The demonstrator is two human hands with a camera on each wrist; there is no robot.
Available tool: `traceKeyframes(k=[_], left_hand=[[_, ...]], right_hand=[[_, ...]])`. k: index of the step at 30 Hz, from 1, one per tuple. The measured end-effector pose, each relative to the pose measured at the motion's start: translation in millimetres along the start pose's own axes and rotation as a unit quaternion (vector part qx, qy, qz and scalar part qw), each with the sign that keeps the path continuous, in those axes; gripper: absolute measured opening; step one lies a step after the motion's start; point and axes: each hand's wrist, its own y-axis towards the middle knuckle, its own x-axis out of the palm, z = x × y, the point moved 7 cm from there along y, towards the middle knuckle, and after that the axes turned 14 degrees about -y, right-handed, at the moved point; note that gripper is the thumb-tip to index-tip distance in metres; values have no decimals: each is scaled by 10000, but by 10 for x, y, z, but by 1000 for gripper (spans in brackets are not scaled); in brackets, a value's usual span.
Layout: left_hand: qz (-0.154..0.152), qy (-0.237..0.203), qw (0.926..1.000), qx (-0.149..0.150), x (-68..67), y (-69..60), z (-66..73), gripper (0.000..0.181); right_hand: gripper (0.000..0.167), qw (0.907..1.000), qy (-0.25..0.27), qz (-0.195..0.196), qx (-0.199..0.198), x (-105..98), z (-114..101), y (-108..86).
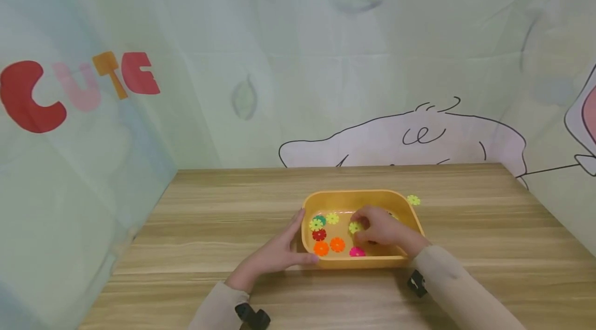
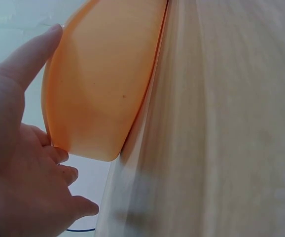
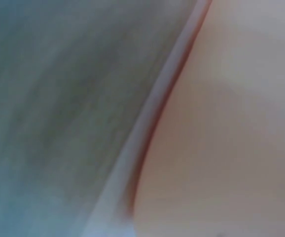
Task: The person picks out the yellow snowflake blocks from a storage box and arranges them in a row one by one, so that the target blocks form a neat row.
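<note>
A yellow-orange plastic tub [image 1: 354, 264] stands on the wooden table, holding several flower-shaped discs. My left hand [image 1: 279, 252] grips its left front corner, the thumb on the front rim and the fingers along the left end; the left wrist view shows this hand against the tub's outer wall [image 2: 103, 74]. Inside the tub, my right hand [image 1: 383, 226] pinches a yellow flower-shaped disc [image 1: 355, 227] between thumb and fingers. Left of it lie orange discs [image 1: 337, 244], a red disc [image 1: 319, 235] and yellow discs [image 1: 332, 218]. The right hand hides part of the tub's right side.
A single yellow disc [image 1: 413, 199] is outside the tub, by its back right corner. The wooden table [image 1: 209, 216] extends to both sides, with a printed curtain [image 1: 209, 87] behind. The right wrist view is blurred, and its hand does not show.
</note>
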Motion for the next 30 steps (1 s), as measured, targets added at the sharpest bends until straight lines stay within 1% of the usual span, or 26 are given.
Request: traceKeyframes(k=[4, 9, 19, 23, 25, 30], left_hand=[[19, 10, 10000, -14, -6, -5, 3, 111], [20, 24, 10000, 32, -10, -9, 6, 111], [34, 24, 10000, 28, -13, 1, 0, 111], [32, 27, 10000, 48, -9, 3, 0, 112], [32, 25, 10000, 60, -8, 1, -2, 112], [27, 13, 10000, 56, -11, -5, -5, 112]], right_hand=[[33, 9998, -4, 147, -96, -50, -28, -15], [32, 9992, -81, 304, -262, -100, -61, -33], [29, 9960, -9, 689, -573, -173, -38, -45], [31, 9938, -34, 814, -752, -259, -62, -103], [31, 9932, -120, 886, -752, -318, -63, -138], [30, 9888, -220, 1221, -835, -526, -40, -242]])
